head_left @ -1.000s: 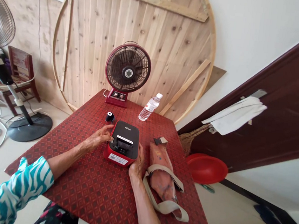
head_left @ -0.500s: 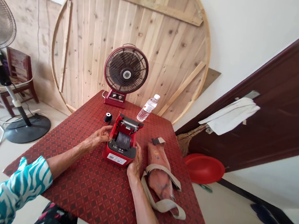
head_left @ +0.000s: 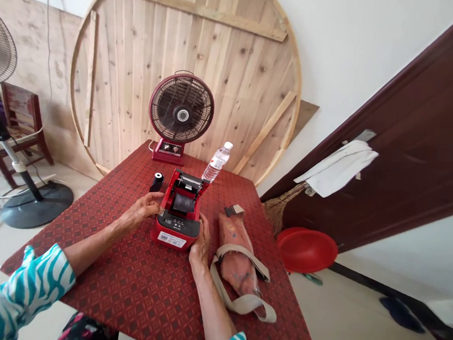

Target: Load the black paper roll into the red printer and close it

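Note:
A small red and black label printer [head_left: 176, 226] sits on the table with its lid [head_left: 188, 181] raised. Inside its bay lies a dark roll [head_left: 184, 203], and a white label is stuck on the front face. My left hand [head_left: 147, 206] grips the printer's left side, fingertips at the edge of the bay. Around the right side wraps my right hand [head_left: 201, 242], its fingers partly hidden behind the casing. A loose black roll with a white core [head_left: 157, 181] stands just behind my left hand, apart from it.
The patterned red table [head_left: 119, 288] also bears a maroon fan [head_left: 181, 113], a water bottle [head_left: 216, 162] behind the printer, and a worn brown bag with a strap [head_left: 238, 256] to the right. A red basin [head_left: 306, 250] and a standing fan [head_left: 34, 206] are on the floor.
The view has shifted slightly, so the scene sits farther left. The printer is turned a little and looks more level. Both hands keep their hold on its sides.

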Tool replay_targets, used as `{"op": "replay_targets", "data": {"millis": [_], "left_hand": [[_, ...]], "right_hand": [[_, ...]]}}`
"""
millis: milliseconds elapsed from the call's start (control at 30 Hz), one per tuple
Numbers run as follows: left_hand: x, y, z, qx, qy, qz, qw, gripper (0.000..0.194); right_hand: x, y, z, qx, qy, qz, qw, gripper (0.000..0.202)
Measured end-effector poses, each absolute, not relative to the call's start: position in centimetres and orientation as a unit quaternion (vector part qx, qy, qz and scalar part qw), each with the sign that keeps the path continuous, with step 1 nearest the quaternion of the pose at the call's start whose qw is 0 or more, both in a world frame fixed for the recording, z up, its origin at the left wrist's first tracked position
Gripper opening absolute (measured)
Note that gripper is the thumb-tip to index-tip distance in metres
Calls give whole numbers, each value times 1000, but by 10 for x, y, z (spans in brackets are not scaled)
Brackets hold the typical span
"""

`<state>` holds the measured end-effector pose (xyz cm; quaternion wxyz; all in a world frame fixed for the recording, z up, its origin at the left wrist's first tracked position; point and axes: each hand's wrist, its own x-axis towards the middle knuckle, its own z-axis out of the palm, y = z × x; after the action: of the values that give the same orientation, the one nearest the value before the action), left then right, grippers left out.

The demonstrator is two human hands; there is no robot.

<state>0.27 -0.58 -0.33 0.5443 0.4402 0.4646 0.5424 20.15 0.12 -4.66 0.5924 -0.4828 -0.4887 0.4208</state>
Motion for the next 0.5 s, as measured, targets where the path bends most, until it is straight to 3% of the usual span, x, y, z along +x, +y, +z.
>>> {"op": "replay_targets", "data": {"millis": [133, 233, 333, 500], "left_hand": [[-1, 2, 21, 563, 491, 516, 419, 31], [0, 16, 41, 676, 523, 427, 296, 17], [3, 30, 53, 755, 538, 308, 214, 24], [6, 40, 59, 841, 466, 210, 176, 38]], "right_hand": [[203, 5, -52, -472, -492, 423, 597, 45], [203, 8, -56, -466, -496, 425, 597, 43], [203, 11, -59, -468, -489, 422, 603, 40], [202, 17, -66, -446, -493, 424, 615, 37]]}}
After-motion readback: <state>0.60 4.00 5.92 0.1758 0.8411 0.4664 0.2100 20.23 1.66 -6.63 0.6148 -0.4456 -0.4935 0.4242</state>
